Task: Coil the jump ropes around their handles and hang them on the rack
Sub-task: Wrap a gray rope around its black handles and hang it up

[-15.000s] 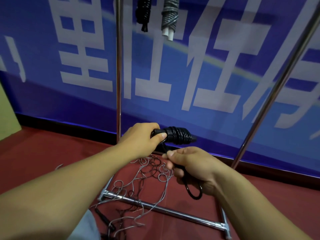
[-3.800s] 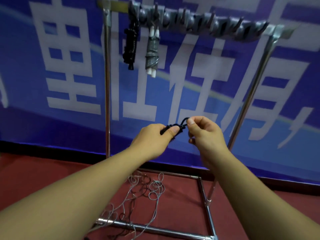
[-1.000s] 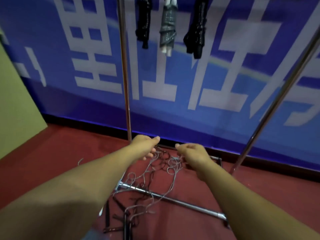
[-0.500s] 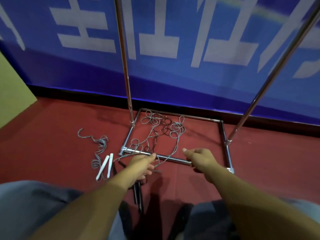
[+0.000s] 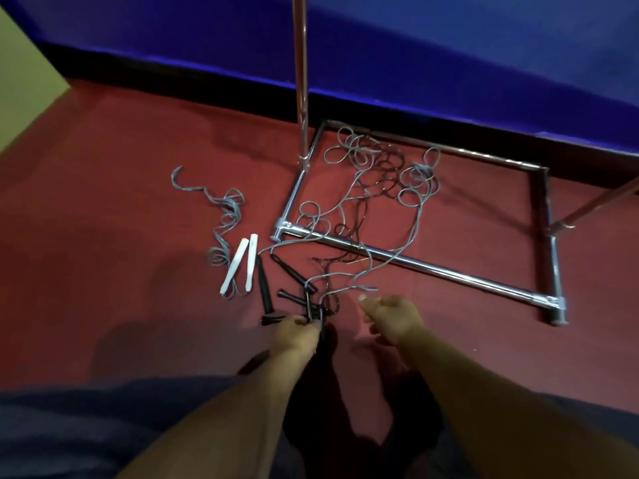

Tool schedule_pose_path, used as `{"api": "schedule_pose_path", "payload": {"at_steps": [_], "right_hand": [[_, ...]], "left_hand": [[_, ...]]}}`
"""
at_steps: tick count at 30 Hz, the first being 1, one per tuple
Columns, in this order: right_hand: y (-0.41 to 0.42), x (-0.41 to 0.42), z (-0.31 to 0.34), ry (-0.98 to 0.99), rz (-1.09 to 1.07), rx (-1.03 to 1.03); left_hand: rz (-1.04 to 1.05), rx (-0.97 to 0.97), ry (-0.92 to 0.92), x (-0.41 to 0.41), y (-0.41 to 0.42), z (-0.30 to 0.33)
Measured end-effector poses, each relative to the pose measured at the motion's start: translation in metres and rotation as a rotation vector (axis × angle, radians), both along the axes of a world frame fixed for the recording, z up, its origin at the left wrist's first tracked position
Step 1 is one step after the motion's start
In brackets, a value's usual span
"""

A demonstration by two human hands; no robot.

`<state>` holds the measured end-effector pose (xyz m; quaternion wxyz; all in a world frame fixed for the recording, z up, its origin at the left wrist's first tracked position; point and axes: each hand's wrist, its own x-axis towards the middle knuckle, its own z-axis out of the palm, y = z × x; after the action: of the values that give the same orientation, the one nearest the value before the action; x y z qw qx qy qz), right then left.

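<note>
Left grip (image 5: pixel 294 331) touching black handles (image 5: pixel 311 305); right grip (image 5: pixel 389 318) apart.

Both arms reach down, left hand (image 5: pixel 296 335) fingers curled, right hand (image 5: pixel 390 318) loosely open.

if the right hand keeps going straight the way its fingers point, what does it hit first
Probably the loose grey rope end lying on the red floor just beyond the right hand. Its fingertips point up and left in the picture toward it. Height above the floor is unclear, so it might pass over.
</note>
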<state>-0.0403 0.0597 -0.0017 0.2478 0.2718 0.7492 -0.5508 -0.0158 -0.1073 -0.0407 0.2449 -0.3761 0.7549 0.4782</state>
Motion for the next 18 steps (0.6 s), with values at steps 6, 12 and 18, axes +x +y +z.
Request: {"api": "schedule_pose_path", "payload": {"at_steps": [6, 12, 18], "right_hand": [[-0.018, 0.018, -0.075, -0.214, -0.063, -0.069], [-0.035, 0.031, -0.097, -0.445, -0.182, -0.315], [-0.029, 0.033, -0.099, -0.460, -0.264, -0.401]], "left_hand": [[0.008, -0.013, -0.092, 0.004, 0.010, -0.045], [0.012, 0.054, -0.079, -0.004, 0.026, -0.071], [0.045, 0.147, -0.036, 0.007, 0.031, -0.072]]}}
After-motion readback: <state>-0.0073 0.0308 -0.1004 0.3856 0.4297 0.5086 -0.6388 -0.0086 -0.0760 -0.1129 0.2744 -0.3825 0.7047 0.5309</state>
